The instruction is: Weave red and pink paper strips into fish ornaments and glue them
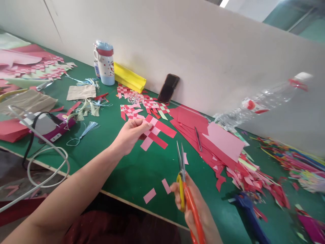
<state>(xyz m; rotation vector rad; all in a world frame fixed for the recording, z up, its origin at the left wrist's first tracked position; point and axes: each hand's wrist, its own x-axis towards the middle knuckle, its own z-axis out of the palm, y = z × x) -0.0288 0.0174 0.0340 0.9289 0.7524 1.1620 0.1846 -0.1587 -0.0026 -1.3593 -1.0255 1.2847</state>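
Observation:
My left hand [130, 135] grips a woven piece of red and pink paper strips [156, 133], held just above the green table [132, 169]. My right hand [196, 206] holds scissors [184, 183] with yellow and orange handles, blades nearly together and pointing up toward the woven piece, a short gap below it. Two cut pink scraps [149, 195] lie on the table near the front edge, between my hands.
Red and pink sheets [203, 135] with a pen [198, 139] lie to the right, paper trimmings beyond. A clear plastic bottle [259, 103], a phone [169, 88] against the wall, a yellow roll [129, 78], a drinking bottle [104, 62], tassels, cables [38, 159] and a blue glue gun [250, 213] surround.

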